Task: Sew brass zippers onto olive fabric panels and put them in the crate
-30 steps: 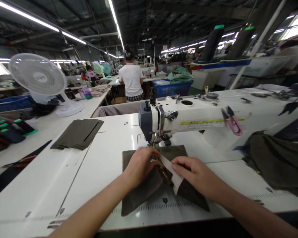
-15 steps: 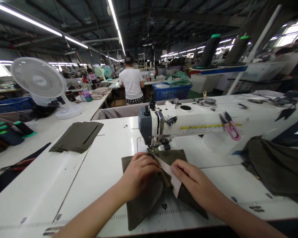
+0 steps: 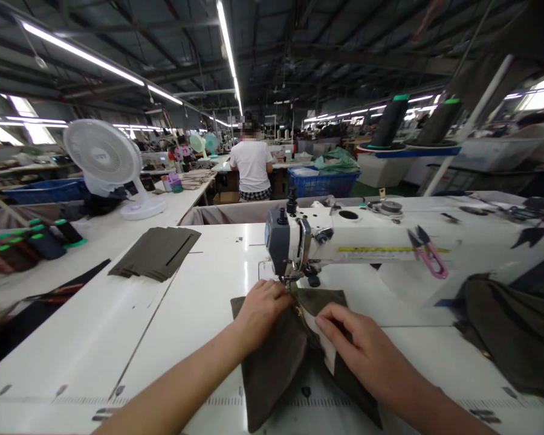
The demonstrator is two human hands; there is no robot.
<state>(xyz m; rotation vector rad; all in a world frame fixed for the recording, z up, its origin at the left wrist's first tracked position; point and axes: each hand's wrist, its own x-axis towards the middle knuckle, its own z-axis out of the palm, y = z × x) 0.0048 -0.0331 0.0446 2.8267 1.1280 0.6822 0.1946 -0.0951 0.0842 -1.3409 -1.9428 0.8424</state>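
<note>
An olive-green fabric piece (image 3: 272, 368) lies on the white table under the needle end of a sewing machine (image 3: 294, 241). My left hand (image 3: 263, 311) is on its left part close to the presser foot, fingers bent together over the cloth; their tips are partly hidden. My right hand (image 3: 356, 338) pinches the folded edge on the right, where a pale strip (image 3: 325, 344) shows. Between the hands runs a narrow opening with a small gold-coloured piece (image 3: 298, 310), too small to make out fully.
A stack of olive fabric panels (image 3: 156, 254) lies at left, with a white fan (image 3: 104, 154) and thread cones (image 3: 57, 232) beyond. Pink-handled thread snips (image 3: 428, 251) rest against the machine arm. More olive fabric (image 3: 508, 329) is bunched at right. A person in white (image 3: 251, 166) stands ahead.
The view has shifted, so the scene sits lower and further right. Both hands keep their hold on the fabric, which stays under the machine's needle end.
</note>
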